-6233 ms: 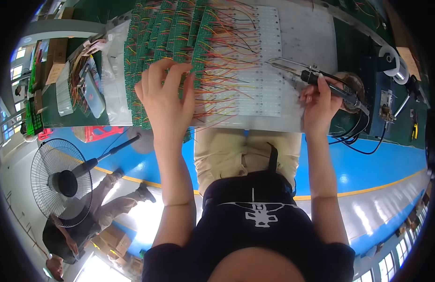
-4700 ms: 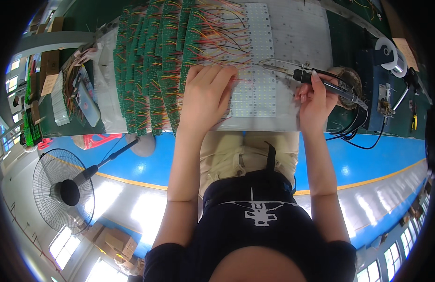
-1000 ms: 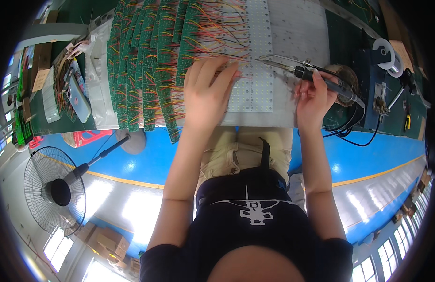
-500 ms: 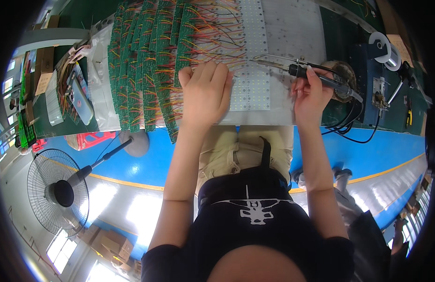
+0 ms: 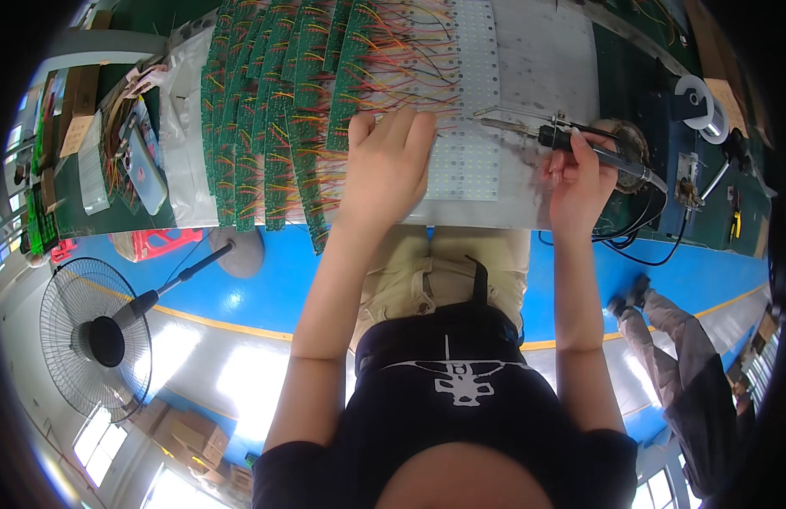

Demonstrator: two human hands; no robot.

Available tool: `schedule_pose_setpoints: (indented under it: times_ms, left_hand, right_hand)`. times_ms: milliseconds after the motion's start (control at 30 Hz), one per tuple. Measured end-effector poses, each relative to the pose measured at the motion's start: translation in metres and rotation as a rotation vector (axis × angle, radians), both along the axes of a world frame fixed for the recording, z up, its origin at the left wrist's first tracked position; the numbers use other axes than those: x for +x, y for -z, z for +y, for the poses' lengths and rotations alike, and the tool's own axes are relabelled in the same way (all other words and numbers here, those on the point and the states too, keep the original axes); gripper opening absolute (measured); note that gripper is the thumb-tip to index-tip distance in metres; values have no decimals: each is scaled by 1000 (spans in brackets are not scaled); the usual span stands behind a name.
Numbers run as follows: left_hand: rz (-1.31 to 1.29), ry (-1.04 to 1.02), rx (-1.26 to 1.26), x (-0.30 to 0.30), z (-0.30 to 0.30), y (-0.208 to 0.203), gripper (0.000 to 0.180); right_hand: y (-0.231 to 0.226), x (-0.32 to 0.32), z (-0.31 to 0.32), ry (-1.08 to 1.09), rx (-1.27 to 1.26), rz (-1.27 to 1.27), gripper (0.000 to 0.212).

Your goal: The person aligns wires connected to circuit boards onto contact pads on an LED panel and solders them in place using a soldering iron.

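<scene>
My left hand (image 5: 389,166) is closed, knuckles up, at the left edge of a white panel with rows of small pale dots (image 5: 466,170). Its fingertips are hidden, so what they pinch cannot be seen. Thin red, yellow and black wires (image 5: 410,76) run from green circuit boards (image 5: 304,161) to this panel. In my right hand (image 5: 583,182) is a soldering iron (image 5: 609,159) with a thin metal tube along its top. The iron's tip points left, over the panel's right part; whether it touches cannot be told.
A solder spool (image 5: 700,109) stands at the right by a dark blue box, with black cables hanging nearby. Yellow-handled pliers (image 5: 735,222) lie further right. On the left are a phone (image 5: 145,174) and a standing fan (image 5: 100,339). Another person's legs (image 5: 673,331) show at lower right.
The whole view has shifted slightly. My right hand and the iron have moved a little to the right, and my left hand slightly right too. The other person has stepped further into view.
</scene>
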State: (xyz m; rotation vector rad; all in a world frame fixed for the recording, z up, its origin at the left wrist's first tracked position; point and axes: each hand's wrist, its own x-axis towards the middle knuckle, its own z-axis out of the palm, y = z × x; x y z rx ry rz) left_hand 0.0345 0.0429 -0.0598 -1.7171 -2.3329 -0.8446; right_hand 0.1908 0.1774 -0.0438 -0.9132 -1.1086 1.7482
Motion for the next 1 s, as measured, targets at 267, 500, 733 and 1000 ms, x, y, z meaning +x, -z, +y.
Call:
schedule_pose_setpoints:
  times_ms: [267,500,733,1000]
  left_hand:
    - [35,-7,-26,0,3,2,13]
    - [62,-11,-50,1,4,2,16]
    - [51,-9,-50,0,4,1,13]
    - [46,-10,-54,-1,4,0,14]
  right_hand:
    - [11,-1,-7,11,88,-61,13]
    - [13,-1,-7,8,96,-67,14]
    - [11,-2,-8,4,99,-55,14]
    - [11,-2,-8,2,126,-66,14]
